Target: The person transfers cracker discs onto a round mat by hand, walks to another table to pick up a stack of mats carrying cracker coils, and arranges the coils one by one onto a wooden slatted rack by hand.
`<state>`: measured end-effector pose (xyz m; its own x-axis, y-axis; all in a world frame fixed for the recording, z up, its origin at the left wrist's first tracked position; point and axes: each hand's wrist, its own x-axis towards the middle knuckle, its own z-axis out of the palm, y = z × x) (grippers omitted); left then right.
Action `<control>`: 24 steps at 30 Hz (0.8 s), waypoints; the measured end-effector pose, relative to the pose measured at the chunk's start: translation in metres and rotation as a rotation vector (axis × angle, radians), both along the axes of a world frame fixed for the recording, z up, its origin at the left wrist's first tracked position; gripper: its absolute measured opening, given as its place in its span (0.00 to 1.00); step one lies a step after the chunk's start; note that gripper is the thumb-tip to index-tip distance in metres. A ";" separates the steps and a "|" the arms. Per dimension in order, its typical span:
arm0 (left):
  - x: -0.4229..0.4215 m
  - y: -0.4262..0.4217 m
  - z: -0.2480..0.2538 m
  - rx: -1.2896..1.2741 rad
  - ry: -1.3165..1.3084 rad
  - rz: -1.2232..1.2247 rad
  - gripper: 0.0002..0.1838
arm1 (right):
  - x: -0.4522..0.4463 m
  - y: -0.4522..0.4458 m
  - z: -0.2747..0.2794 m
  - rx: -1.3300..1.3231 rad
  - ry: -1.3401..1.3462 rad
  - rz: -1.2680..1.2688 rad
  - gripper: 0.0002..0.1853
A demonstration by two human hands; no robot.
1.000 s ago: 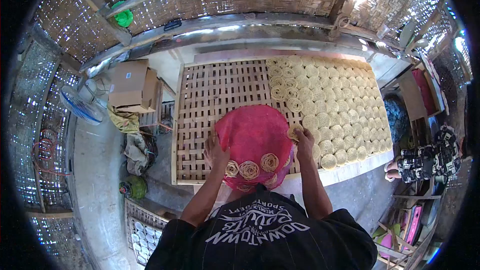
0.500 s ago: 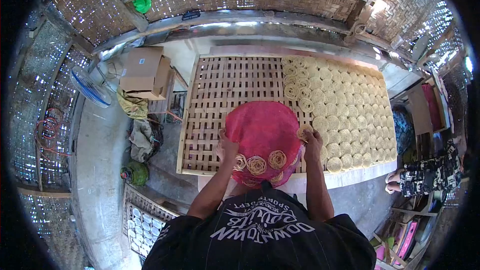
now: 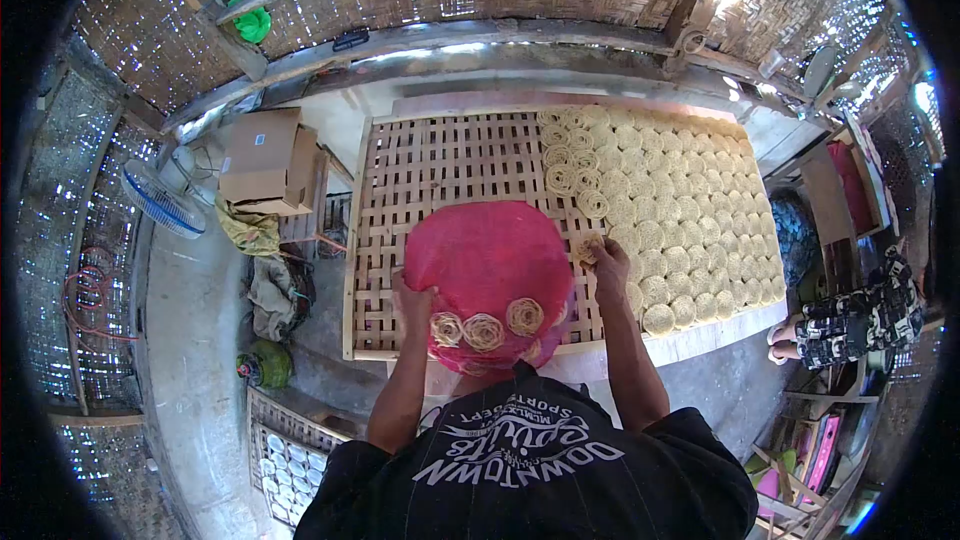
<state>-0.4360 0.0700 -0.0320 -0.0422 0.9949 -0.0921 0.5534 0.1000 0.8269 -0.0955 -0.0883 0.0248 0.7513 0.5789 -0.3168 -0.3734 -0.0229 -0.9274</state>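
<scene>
A round tray covered in pink netting [image 3: 487,250] is held over the front of the lattice rack, and my left hand [image 3: 414,302] grips its left edge. Near the tray's bottom lie several coiled noodle discs [image 3: 484,332]. To the right of the tray, my right hand [image 3: 608,265] pinches one noodle disc [image 3: 587,248] just above the slats. Rows of pale yellow discs [image 3: 690,210] cover the right part of the woven wooden rack [image 3: 440,155].
A cardboard box [image 3: 262,160] and a fan [image 3: 163,198] stand at the left. A second rack with white round items [image 3: 290,475] is at the lower left. At the right, a person in patterned clothing [image 3: 850,325] is near the rack's corner.
The pink tray and my left hand have shifted left relative to the rack. My right hand has carried its disc away from the tray's edge, over the slats beside the laid discs.
</scene>
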 end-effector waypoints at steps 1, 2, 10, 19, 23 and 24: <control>-0.001 0.002 0.014 0.026 -0.027 0.044 0.39 | 0.001 0.003 0.001 0.003 0.005 -0.001 0.14; -0.010 0.001 0.031 -0.023 0.041 0.101 0.39 | 0.001 0.006 0.001 -0.015 -0.012 -0.001 0.15; -0.087 -0.027 0.002 0.071 0.227 0.435 0.43 | 0.026 0.045 -0.029 -0.187 -0.236 0.076 0.19; -0.042 -0.063 0.038 0.479 0.132 0.178 0.39 | 0.048 0.102 -0.031 -0.436 -0.637 0.214 0.17; 0.011 -0.063 0.017 0.382 0.574 -0.264 0.32 | 0.050 0.095 -0.023 -0.554 -1.153 0.159 0.16; 0.027 -0.063 0.026 0.304 0.586 -0.302 0.29 | 0.050 0.092 -0.023 -0.507 -1.220 0.123 0.16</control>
